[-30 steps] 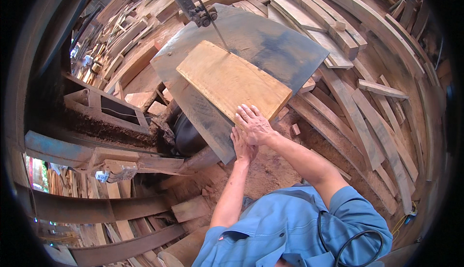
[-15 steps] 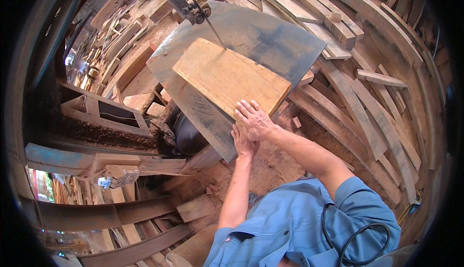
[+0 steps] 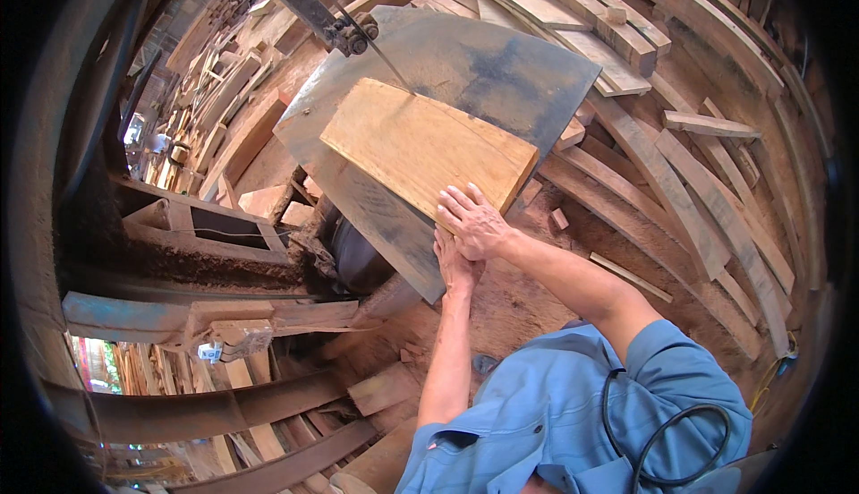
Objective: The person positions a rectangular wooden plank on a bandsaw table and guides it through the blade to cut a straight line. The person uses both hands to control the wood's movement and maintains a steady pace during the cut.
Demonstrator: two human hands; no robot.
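Note:
A thick wooden board (image 3: 429, 145) lies on the tilted grey metal saw table (image 3: 528, 60). The thin bandsaw blade (image 3: 391, 66) comes down to the board's far edge, beneath a dark blade guide (image 3: 352, 36). My right hand (image 3: 476, 224) grips the board's near corner, its fingers stretched over the top face and its palm at the edge. Just below and touching it, my left hand (image 3: 455, 263) presses its fingertips to the board's near edge; those fingers are partly hidden by the right hand. What the thumbs do cannot be seen.
Long curved timbers (image 3: 680, 199) lie heaped on the right, with stacked planks (image 3: 573, 20) beyond the table. Dusty machine framework (image 3: 197, 225) and a blue-painted beam (image 3: 125, 313) stand at left. More cut wood (image 3: 233, 91) covers the far left. Sawdust coats the floor (image 3: 528, 284).
The view has shifted slightly. Both hands keep the same hold on the board, and the blade still meets its far edge, with little visible movement.

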